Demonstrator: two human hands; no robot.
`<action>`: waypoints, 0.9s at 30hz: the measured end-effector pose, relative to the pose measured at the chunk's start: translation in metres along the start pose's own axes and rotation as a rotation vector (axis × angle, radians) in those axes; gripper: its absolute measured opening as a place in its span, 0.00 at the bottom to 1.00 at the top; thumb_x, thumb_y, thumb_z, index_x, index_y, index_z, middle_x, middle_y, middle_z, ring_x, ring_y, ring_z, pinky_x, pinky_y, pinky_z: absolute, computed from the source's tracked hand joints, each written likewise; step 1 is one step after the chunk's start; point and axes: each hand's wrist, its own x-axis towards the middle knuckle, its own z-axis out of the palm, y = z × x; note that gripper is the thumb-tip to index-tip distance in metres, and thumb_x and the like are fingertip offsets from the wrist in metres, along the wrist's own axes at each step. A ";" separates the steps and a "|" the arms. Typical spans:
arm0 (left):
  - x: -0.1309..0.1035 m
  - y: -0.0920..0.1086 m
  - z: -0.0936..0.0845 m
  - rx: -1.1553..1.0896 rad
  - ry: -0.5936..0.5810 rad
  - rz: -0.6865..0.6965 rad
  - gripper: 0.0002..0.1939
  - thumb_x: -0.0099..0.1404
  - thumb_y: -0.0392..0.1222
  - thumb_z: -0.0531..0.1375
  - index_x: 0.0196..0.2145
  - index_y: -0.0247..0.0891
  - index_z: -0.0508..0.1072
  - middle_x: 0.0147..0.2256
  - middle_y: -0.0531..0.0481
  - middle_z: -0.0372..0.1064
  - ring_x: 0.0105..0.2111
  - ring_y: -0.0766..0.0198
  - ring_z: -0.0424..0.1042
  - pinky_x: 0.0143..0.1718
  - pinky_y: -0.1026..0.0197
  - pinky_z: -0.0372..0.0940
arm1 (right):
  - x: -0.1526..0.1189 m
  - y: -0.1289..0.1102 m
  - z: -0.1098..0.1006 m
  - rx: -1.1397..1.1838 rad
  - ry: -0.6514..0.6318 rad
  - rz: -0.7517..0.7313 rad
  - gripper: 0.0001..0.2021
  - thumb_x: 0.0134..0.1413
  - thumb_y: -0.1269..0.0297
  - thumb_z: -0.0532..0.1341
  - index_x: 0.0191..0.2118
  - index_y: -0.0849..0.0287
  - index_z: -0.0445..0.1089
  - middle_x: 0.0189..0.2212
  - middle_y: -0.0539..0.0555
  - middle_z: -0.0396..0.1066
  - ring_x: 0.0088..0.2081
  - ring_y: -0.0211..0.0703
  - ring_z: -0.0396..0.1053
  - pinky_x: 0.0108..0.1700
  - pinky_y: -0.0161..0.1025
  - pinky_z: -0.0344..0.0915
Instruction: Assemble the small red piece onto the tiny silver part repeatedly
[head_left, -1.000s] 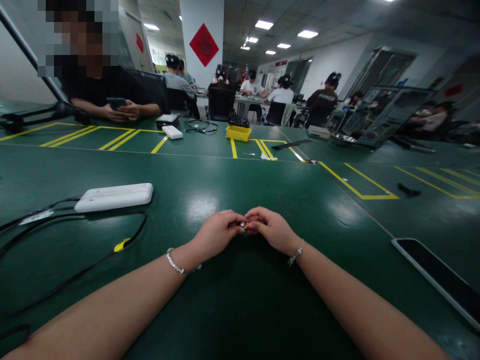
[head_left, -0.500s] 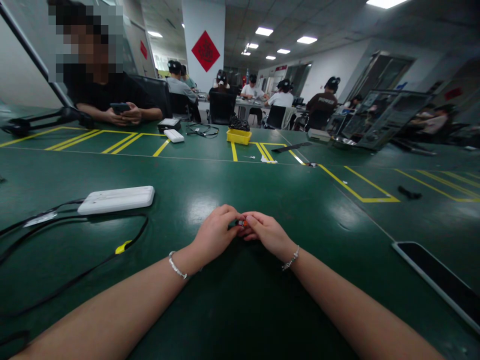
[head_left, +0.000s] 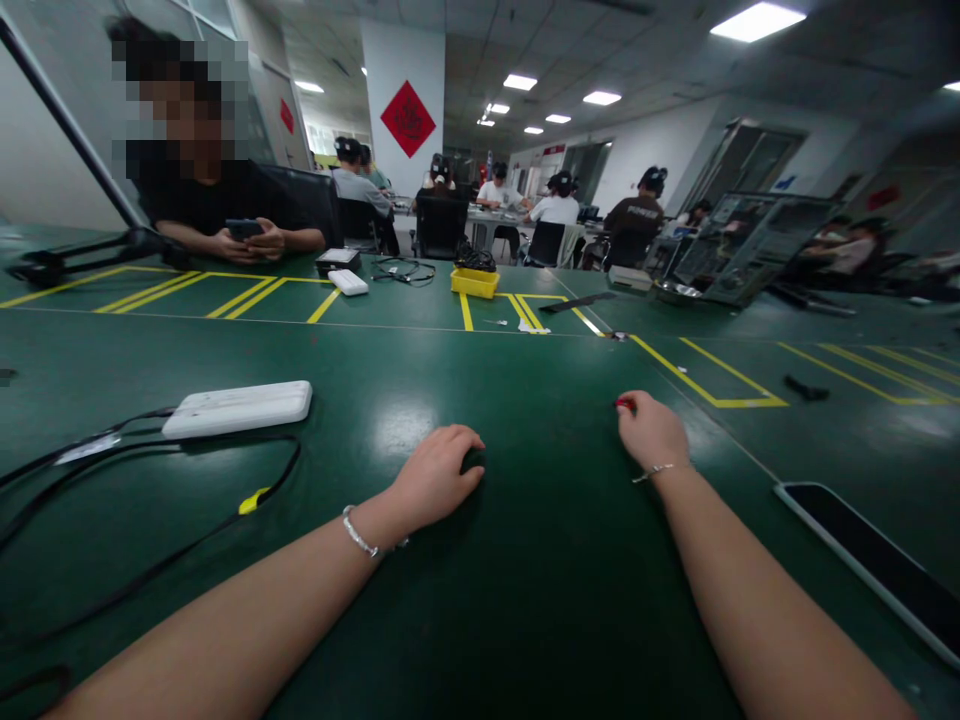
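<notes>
My left hand (head_left: 440,474) rests on the green table (head_left: 480,620) near the middle. Thumb and forefinger are apart, with only dark green showing in the gap; the other fingers are partly hidden. Farther right, my right hand (head_left: 654,428) is closed in a pinch at the tabletop. A small red piece (head_left: 624,403) sticks out at its fingertips, most of it covered, so its kind does not show. A silvery bracelet is on each wrist.
At left lies a white power bank (head_left: 238,408) with black cables (head_left: 279,470). A phone (head_left: 874,565) lies at right. Farther back are a yellow bin (head_left: 474,284) and a metal frame (head_left: 742,250). Across the table sits a person (head_left: 232,215) holding a phone.
My hands have come apart. The right one has moved right and slightly away from me, carrying the small red piece. The left one has stayed nearly in place, its thumb and forefinger now empty.
</notes>
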 end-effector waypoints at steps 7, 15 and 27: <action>0.001 0.000 0.000 0.013 -0.017 0.037 0.08 0.56 0.39 0.54 0.36 0.40 0.67 0.41 0.50 0.64 0.44 0.60 0.61 0.47 0.56 0.56 | 0.007 0.050 0.008 0.041 0.023 0.392 0.14 0.43 0.65 0.53 0.38 0.59 0.68 0.32 0.58 0.70 0.36 0.48 0.66 0.34 0.39 0.61; 0.000 0.000 -0.002 -0.001 -0.023 0.036 0.08 0.57 0.39 0.53 0.35 0.40 0.67 0.41 0.50 0.64 0.44 0.61 0.61 0.47 0.56 0.56 | 0.006 0.059 0.003 0.031 0.007 0.532 0.14 0.35 0.69 0.55 0.33 0.60 0.70 0.35 0.63 0.68 0.39 0.57 0.65 0.35 0.46 0.63; 0.002 0.001 0.001 -0.019 0.009 -0.090 0.17 0.56 0.41 0.54 0.44 0.39 0.63 0.43 0.47 0.65 0.44 0.57 0.63 0.46 0.54 0.58 | -0.018 -0.028 0.003 0.090 0.343 -0.332 0.13 0.40 0.72 0.52 0.35 0.62 0.68 0.42 0.60 0.63 0.51 0.52 0.53 0.52 0.52 0.51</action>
